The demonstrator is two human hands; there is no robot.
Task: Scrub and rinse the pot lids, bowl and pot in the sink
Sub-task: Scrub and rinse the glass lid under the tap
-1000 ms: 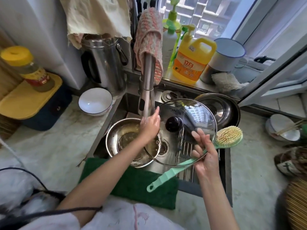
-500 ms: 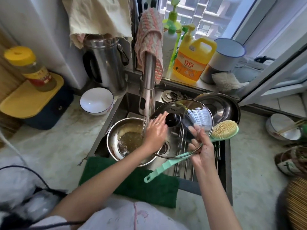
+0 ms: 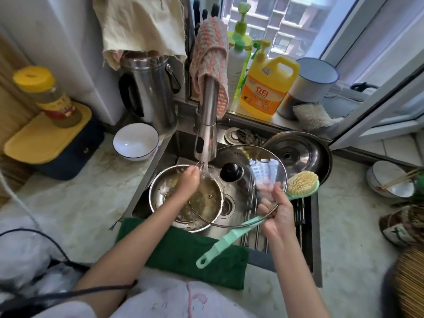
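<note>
Nearest me, a green cloth [image 3: 183, 255] drapes over the near edge of the sink [image 3: 315, 237]. Just beyond it the right hand [image 3: 277, 216] curls tight round the near right rim of the glass lid [image 3: 252, 180]. The same grip pins the mint handle of a scrubbing brush [image 3: 220, 245], whose bristle head pokes out past the lid's right edge.

The lid hangs tilted over the sink. It is clear and metal-rimmed, with its black knob [image 3: 231, 172] facing up and window reflections across the glass. Its left part overlaps the steel pot [image 3: 158, 191], which sits at the left of the sink holding cloudy, yellowish water and scraps.

The left hand [image 3: 188, 180] is over the pot, in the stream from the faucet [image 3: 206, 134]. Its fingers are turned away and blurred by water, so I cannot tell whether they hold anything.

Farther right a steel lid [image 3: 298, 154] leans in the sink's far corner, partly hidden behind the glass one. A white bowl [image 3: 136, 142] stands on the counter, far left.
</note>
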